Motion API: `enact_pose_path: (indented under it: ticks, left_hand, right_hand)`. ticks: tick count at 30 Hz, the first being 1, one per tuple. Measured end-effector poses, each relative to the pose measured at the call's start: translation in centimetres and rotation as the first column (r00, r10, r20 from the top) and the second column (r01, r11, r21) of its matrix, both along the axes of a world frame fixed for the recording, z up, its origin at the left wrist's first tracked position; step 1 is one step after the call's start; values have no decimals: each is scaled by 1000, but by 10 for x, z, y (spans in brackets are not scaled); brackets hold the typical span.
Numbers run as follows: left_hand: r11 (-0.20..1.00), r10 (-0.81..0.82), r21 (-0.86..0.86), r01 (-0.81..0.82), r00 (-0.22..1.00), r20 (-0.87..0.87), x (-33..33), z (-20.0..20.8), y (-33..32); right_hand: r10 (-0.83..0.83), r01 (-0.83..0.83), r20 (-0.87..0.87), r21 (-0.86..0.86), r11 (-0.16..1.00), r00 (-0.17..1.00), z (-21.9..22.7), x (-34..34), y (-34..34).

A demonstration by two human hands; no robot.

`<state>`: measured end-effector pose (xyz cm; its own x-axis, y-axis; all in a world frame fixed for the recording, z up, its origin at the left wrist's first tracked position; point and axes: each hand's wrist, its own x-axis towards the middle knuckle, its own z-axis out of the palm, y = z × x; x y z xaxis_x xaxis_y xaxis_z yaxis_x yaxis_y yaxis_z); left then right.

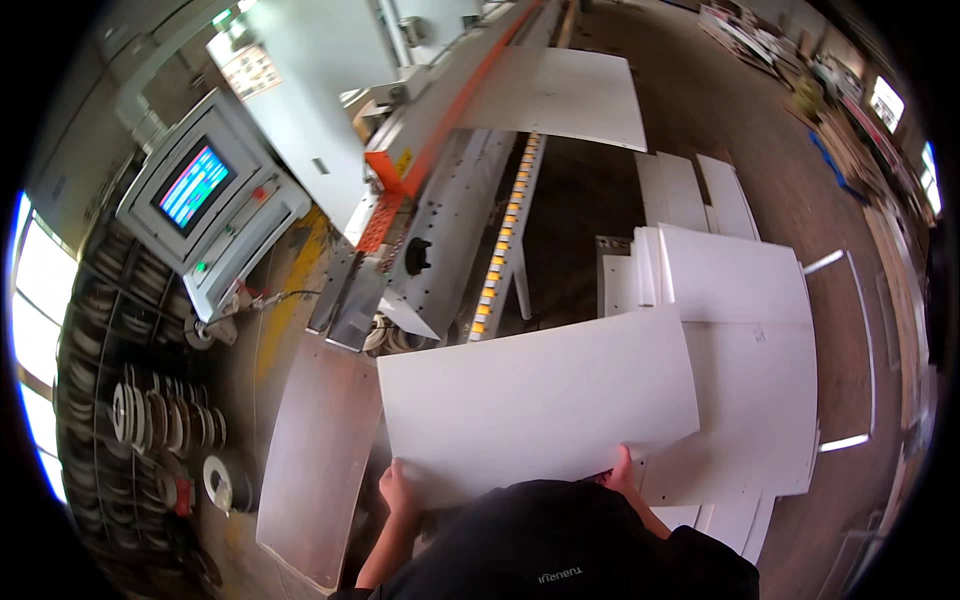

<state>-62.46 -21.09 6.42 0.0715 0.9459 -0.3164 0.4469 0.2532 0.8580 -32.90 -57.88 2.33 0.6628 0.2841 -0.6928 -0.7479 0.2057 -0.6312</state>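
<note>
A white rectangular panel point(540, 400) is held up in front of my body, tilted a little, its right end higher than its left. My left hand point(398, 487) grips its near left corner, thumb on top and the other fingers hidden beneath. On the near edge toward the right, my right hand point(622, 470) is closed on the same panel. The panel's right end overlaps a stack of white panels point(745, 370). Beyond its far left corner lies the infeed end of a long machine with an orange guard point(395, 172).
A roller rail with yellow rollers point(500, 250) runs beside the machine, and another white panel point(560, 95) lies farther along. At left stand a control console point(205, 200), a brownish board point(320, 460) and edging rolls point(165, 415). A metal frame point(868, 340) stands right of the stack.
</note>
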Motion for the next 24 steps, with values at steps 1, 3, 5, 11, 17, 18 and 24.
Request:
enact_pose_path:
  ticks: [1,3,5,11,17,18,24]
  left_hand:
    - [998,57,17,-57,998,3,-19,-14,6]
    - [980,198,-21,-198,978,57,-53,-34,11]
    - [977,182,95,-189,980,80,-92,-61,8]
    - [961,227,128,-245,964,139,-139,-55,-4]
    - [920,246,-358,-161,947,206,-176,-48,-8]
    - [907,262,-381,-177,948,183,-176,-43,-9]
    - [910,317,-320,-264,940,124,-147,-28,-5]
  right_hand:
    - [-115,113,-237,-19,993,965,-16,5,12]
    - [27,-29,-134,-8,1000,991,2,10,53]
    - [171,-172,-68,-1,985,983,-2,23,93]
    - [421,-387,71,-277,879,904,8,40,238]
    - [612,-551,172,-300,779,772,-19,54,339]
    - [619,-560,117,-322,764,777,-16,52,346]
    - [565,-559,-12,-167,812,825,-6,54,372]
